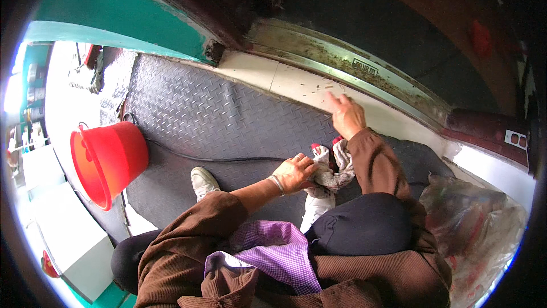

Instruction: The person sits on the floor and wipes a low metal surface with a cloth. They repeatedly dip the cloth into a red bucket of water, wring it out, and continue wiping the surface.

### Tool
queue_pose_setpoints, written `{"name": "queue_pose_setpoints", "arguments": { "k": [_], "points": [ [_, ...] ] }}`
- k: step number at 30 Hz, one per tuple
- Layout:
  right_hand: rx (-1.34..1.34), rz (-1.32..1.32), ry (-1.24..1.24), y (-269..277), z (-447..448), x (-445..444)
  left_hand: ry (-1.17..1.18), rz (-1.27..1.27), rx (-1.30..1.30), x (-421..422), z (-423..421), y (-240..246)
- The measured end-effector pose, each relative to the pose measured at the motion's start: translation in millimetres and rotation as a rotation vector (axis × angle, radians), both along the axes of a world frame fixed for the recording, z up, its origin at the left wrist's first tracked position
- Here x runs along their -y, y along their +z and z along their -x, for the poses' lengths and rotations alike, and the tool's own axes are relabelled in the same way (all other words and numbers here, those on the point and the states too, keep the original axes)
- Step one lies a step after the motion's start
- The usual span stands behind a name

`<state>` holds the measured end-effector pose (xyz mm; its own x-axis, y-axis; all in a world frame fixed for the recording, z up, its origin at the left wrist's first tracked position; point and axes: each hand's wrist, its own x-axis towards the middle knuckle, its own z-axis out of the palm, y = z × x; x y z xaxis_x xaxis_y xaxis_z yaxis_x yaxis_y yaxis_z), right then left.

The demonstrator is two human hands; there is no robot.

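My left hand (295, 173), with a bracelet at the wrist, is closed on a bunched pair of soiled white knit work gloves (331, 175) with red ends. They hang just above my right shoe (317, 210); the thumb is hidden. Farther out, my right hand (348, 113) is over a pale tiled sill (295, 84). Its fingers are extended and slightly blurred, with nothing visible in them. Small brown scraps (318, 89) lie scattered on the tile near the fingertips.
To the left, a red plastic bucket (128, 150) lies tipped on a grey diamond-plate mat (201, 103). A black cable (230, 160) crosses the mat. Beyond the sill runs a dirty metal track (316, 58). A crumpled plastic bag (474, 222) sits at right, a white box (72, 239) at left.
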<state>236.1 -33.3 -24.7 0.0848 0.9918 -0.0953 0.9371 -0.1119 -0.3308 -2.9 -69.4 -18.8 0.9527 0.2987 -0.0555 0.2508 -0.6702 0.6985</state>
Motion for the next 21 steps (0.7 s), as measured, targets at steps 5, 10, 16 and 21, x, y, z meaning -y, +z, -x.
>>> {"name": "queue_pose_setpoints", "arguments": {
  "k": [5, 10, 16, 21],
  "points": [
    [-0.064, -0.129, 0.074, -6, 14, 3, -0.025, -0.001, -0.006, -2, -10, 0],
    [-0.188, -0.189, -0.257, 9, -8, 18, 0.163, 0.125, -0.098, -2, -8, -7],
    [-0.776, -0.215, -0.621, 12, -35, 67, 0.271, 0.709, -0.307, -33, -19, 16],
    [-0.882, -0.408, -0.475, 38, -41, 36, 0.279, 0.897, -0.284, -58, -27, 26]
  ]
}}
